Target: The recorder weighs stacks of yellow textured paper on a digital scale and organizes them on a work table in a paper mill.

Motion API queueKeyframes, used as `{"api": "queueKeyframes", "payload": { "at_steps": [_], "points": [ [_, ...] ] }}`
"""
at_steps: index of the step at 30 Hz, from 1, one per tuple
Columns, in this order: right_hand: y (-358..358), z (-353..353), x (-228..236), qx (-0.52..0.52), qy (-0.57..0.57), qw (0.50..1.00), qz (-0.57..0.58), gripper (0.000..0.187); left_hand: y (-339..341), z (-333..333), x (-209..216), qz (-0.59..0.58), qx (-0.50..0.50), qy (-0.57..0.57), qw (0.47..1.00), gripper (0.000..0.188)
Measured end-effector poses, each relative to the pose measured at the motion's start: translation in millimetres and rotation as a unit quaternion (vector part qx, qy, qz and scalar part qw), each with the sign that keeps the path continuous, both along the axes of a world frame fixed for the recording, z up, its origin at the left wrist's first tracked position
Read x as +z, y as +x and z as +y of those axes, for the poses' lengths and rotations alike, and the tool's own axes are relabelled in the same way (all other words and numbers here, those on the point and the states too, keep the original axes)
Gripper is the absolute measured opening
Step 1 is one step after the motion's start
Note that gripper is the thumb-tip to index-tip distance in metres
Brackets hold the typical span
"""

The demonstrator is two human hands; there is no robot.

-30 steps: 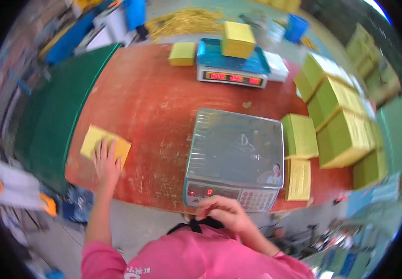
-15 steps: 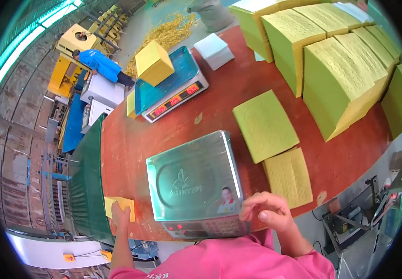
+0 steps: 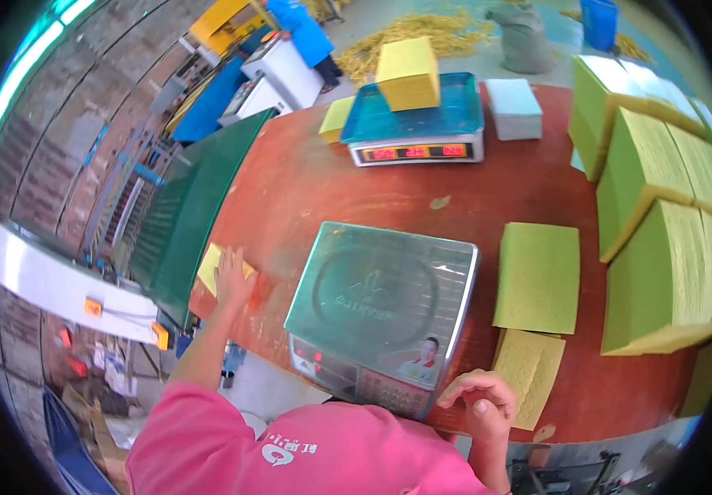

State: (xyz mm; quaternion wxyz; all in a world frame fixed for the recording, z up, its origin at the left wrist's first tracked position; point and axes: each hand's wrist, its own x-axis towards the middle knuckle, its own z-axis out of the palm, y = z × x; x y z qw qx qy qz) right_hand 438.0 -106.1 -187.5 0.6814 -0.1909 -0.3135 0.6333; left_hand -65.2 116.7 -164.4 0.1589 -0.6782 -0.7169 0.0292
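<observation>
At the table's left edge, my left hand [image 3: 235, 280] lies over a small stack of yellow paper [image 3: 208, 270], its fingers stretched out and apart. The stack shows on both sides of the hand. My right hand [image 3: 488, 400] hovers by the front right corner of a silver counter scale [image 3: 368, 289]; its fingers are loosely bent, the thumb is apart, and I see nothing in it. The scale's plate is bare. Right of the scale lie a green-yellow paper stack [image 3: 539, 276] and, nearer me, a yellow one [image 3: 529, 371] with a bumpy top.
Farther back, a blue-topped scale [image 3: 463, 111] bears a yellow paper block [image 3: 409, 78]. Beside it stands a white stack [image 3: 515, 111]. Tall yellow-green stacks [image 3: 653, 276] line the right side. A green panel [image 3: 199, 210] borders the table's left. A person in blue [image 3: 302, 33] stands beyond.
The view has turned left, so the table's things appear shifted. My left hand now reaches farther over the small yellow stack with its fingers spread. My right hand's fingers are more bent.
</observation>
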Motion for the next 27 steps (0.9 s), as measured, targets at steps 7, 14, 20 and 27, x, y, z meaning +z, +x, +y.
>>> {"api": "queueKeyframes", "payload": {
  "at_steps": [7,14,20,27],
  "points": [
    [-61,23,42,-0.064,0.004,0.997,-0.049,0.04,-150,-24,-44,-0.308,0.252,0.244,0.884,0.067],
    [-189,47,61,-0.045,0.043,0.986,-0.155,0.041,-227,-5,-42,-0.671,0.289,0.257,0.633,0.061],
    [-322,76,69,0.094,-0.037,0.961,-0.258,0.03,-236,18,-39,-0.783,0.132,0.021,0.607,0.052],
    [-428,136,-6,-0.12,-0.054,0.886,-0.445,0.044,-222,47,-48,-0.793,0.015,-0.192,0.577,0.049]
  ]
}}
